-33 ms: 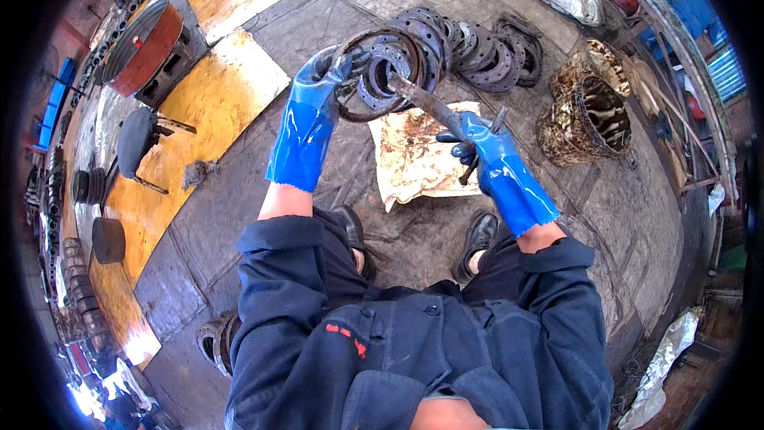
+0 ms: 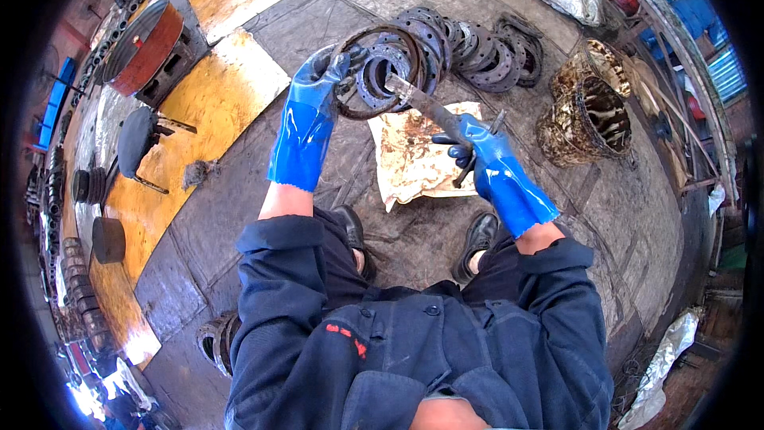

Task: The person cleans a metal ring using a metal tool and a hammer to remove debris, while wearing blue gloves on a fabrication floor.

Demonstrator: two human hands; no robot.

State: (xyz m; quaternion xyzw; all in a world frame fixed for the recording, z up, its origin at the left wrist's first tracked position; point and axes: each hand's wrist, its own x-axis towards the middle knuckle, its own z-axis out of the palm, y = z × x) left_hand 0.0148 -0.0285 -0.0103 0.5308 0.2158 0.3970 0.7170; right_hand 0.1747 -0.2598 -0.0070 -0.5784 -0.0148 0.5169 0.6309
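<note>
Both of my hands wear blue rubber gloves. My left hand [image 2: 322, 76] is closed on the left side of a dark, grimy metal ring [image 2: 356, 114], which it holds up off the floor. In my right hand [image 2: 484, 147] is a flat metal scraper [image 2: 426, 103], its blade angled up and left. The blade's tip lies over the ring's opening in this view; whether it touches the ring I cannot tell. A thin dark rod [image 2: 465, 173] also sticks out of the right hand's grip. Below the hands, a stained pale cloth or sack [image 2: 418, 159] is spread on the floor.
Several perforated metal rings [image 2: 487, 64] lie overlapping beyond my hands. Two grimy round containers [image 2: 561, 131] stand to the right. Leftward are a dark padded stool [image 2: 137, 143] lying tipped, a red-brown round pan [image 2: 143, 60] and yellow floor sheets [image 2: 199, 119].
My right hand and the scraper have shifted very slightly left. The left hand still holds the ring in nearly the same place.
</note>
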